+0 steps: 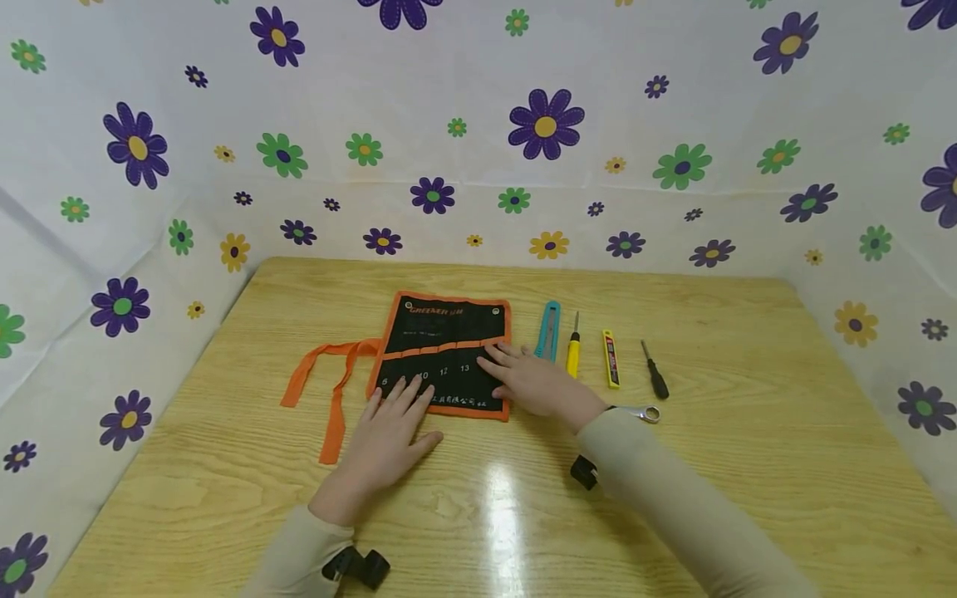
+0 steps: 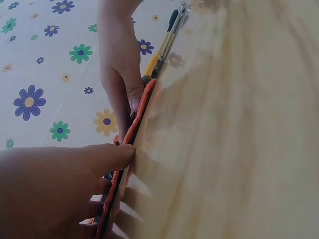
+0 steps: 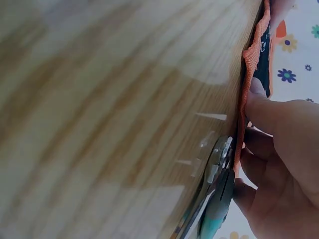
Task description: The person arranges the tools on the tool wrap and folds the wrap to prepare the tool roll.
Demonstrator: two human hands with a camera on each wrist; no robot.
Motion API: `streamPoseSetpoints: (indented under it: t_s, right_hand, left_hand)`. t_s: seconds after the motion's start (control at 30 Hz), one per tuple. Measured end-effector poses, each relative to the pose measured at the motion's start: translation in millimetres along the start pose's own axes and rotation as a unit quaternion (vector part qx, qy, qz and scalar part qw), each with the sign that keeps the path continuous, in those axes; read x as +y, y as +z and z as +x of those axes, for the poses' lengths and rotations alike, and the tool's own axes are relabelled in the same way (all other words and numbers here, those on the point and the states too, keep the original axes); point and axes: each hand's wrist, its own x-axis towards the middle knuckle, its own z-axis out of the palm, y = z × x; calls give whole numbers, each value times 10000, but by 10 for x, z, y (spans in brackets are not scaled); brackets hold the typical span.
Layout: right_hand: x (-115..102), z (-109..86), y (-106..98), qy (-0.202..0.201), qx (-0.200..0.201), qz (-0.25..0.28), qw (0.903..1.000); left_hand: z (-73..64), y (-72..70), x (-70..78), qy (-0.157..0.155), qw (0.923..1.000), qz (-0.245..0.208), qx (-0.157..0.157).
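Observation:
A black tool pouch with orange edging lies unrolled and flat on the wooden table, a row of numbered pockets across its lower half. My left hand rests on the pouch's lower left part, fingers spread, thumb out by the front edge. On the right side my right hand lies with extended fingers over the end pocket. In the right wrist view, the fingers touch the orange border. Two orange tie straps trail from the pouch's left side. The pocket nearest my right fingers is partly hidden.
Right of the pouch lie a teal utility knife, a yellow-handled screwdriver, a small yellow case and a black-handled screwdriver. A wrench shows its ring end beside my right wrist. Flowered cloth stands behind the table.

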Motion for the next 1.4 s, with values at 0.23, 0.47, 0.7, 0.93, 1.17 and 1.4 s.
streamPoseSetpoints:
  t_s: [0.23,0.47,0.7,0.93,1.17,1.4]
  right_hand:
    - [-1,17,5,109,-216,211,9995]
    - [-46,51,-6,173,-299,-27,9994]
    - [-166,37,-17,197,-339,-253,9989]
    - [-305,31,11,45,-286,-133,9995]
    - [-404,4,34,-220,-197,-476,9984]
    - [-492,-24,57,-349,-136,-623,9974]
  left_hand:
    - [2,18,0,-28,10000,35,1]
    - [40,-1,39,-346,9994,-34,-22]
    - [122,-29,38,-701,9975,53,-84]
    - [218,-73,-35,-917,9954,255,-99]
    - [285,-116,-78,-1012,9936,460,-216]
    - [318,-166,-95,-1050,9924,541,-356]
